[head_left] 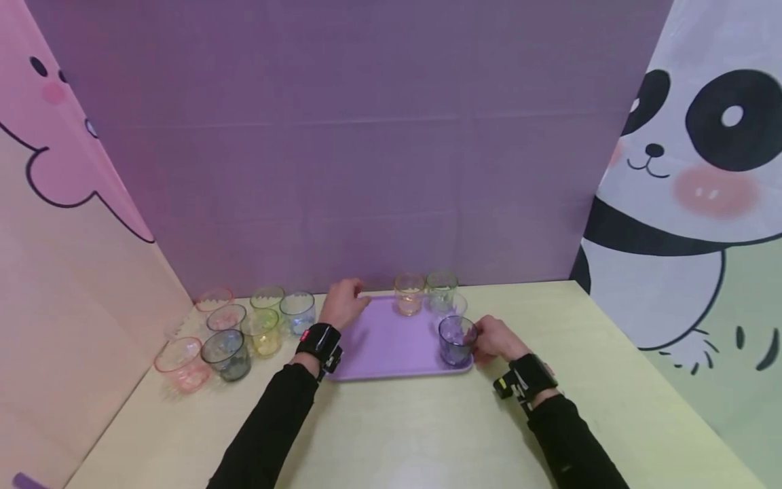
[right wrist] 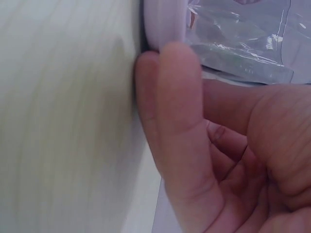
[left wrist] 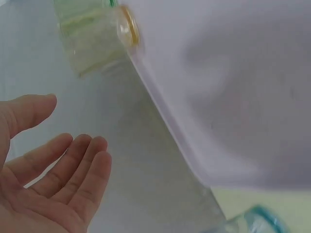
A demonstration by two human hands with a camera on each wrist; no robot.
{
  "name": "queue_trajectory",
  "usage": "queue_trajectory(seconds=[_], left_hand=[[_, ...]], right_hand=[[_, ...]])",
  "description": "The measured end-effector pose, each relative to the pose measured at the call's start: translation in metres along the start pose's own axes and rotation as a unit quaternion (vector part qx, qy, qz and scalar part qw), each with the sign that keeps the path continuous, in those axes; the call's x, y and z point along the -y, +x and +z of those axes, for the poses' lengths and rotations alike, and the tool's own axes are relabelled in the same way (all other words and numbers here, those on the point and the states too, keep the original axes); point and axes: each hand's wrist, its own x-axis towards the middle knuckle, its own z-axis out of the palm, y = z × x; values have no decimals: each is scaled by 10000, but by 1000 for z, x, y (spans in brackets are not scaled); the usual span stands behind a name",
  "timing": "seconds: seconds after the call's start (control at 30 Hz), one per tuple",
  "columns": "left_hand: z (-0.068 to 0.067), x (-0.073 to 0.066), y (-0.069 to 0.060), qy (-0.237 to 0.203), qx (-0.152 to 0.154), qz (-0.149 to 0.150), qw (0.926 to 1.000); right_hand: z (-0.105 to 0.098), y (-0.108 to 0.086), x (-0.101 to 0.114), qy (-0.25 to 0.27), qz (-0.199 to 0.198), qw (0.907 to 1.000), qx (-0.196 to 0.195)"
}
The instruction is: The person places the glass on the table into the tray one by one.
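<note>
A lilac tray (head_left: 379, 346) lies on the table. My left hand (head_left: 345, 302) hovers near its back left corner, holding nothing; in the left wrist view its fingers (left wrist: 87, 179) are loosely extended, apart from the tray. At the front right corner, my right hand (head_left: 496, 338) holds the tray's rim (right wrist: 165, 24) at the fingertips, the thumb tip being hidden. Right beside that hand a purple glass (head_left: 457, 343) stands on the tray. Behind it are a pale clear glass (head_left: 455, 307), a green-tinted glass (head_left: 441, 288) and an amber glass (head_left: 408, 299).
Left of the tray several tinted glasses are grouped, among them a blue one (head_left: 298, 314), a yellow one (head_left: 264, 336), a grey one (head_left: 229, 356) and a pink one (head_left: 183, 367). A purple backdrop (head_left: 379, 170) rises along the table's back edge.
</note>
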Motion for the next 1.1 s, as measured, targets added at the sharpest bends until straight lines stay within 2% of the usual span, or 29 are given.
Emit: queue_trajectory(seconds=[0.2, 0.43, 0.57, 0.7, 0.9, 1.0, 1.1], left_hand=[[-20, 17, 2, 640, -50, -28, 9979], [-44, 38, -1, 1122, 231, -522, 9920], [-53, 46, -5, 1332, 185, -799, 9877], [-58, 52, -9, 1568, 205, -1017, 9822], [-61, 64, -15, 1757, 767, -1483, 9702], [-60, 69, -15, 1845, 856, -1501, 9675], [-60, 72, -15, 1976, 791, -1411, 9668]], right_hand=[[1, -2, 1, 32, -9, 10000, -2], [2, -2, 2, -183, -131, 9997, -106], [2, -2, 1, -314, -193, 9992, -168], [2, -3, 1, -291, -202, 9992, -184], [4, -5, 2, -214, -155, 9996, -64], [4, -5, 1, -241, -133, 9996, -97], [3, -3, 1, -238, -90, 9996, -142]])
